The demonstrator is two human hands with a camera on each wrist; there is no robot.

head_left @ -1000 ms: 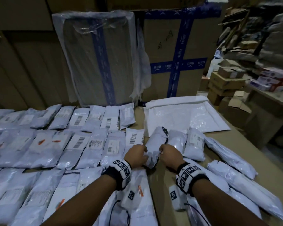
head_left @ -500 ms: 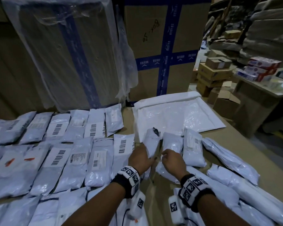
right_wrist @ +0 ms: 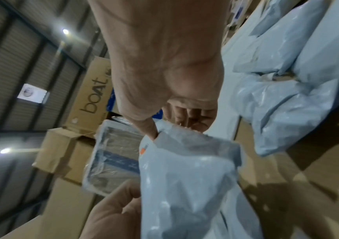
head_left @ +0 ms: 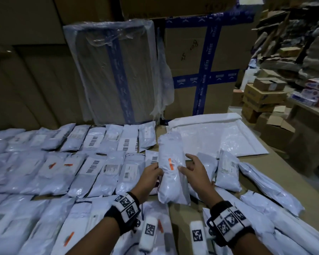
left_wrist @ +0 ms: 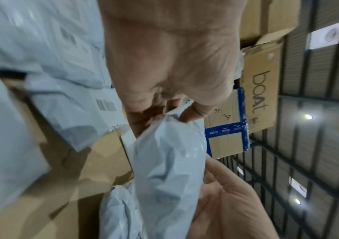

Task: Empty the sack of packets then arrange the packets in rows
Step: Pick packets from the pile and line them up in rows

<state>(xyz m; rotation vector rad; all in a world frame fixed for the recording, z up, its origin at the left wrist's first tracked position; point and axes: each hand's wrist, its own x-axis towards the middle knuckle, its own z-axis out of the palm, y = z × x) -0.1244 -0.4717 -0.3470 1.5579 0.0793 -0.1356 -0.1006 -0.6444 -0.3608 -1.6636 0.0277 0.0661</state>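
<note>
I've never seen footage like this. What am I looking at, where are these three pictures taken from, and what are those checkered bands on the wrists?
No machine here: a person sorts parcels by hand. The big picture comes from a camera on the head, looking down at both hands. The other two come from cameras strapped to each wrist, looking along the palm at the fingers. The checkered wristbands look like printed marker patterns; their purpose isn't shown. On the cardboard-covered table lie rows of grey plastic packets, more loose ones on the right, and a flat white sack behind. The left hand grips one packet with an orange sticker, lifted upright; the right hand touches its other side, thumb on it, fingers spread.
</note>
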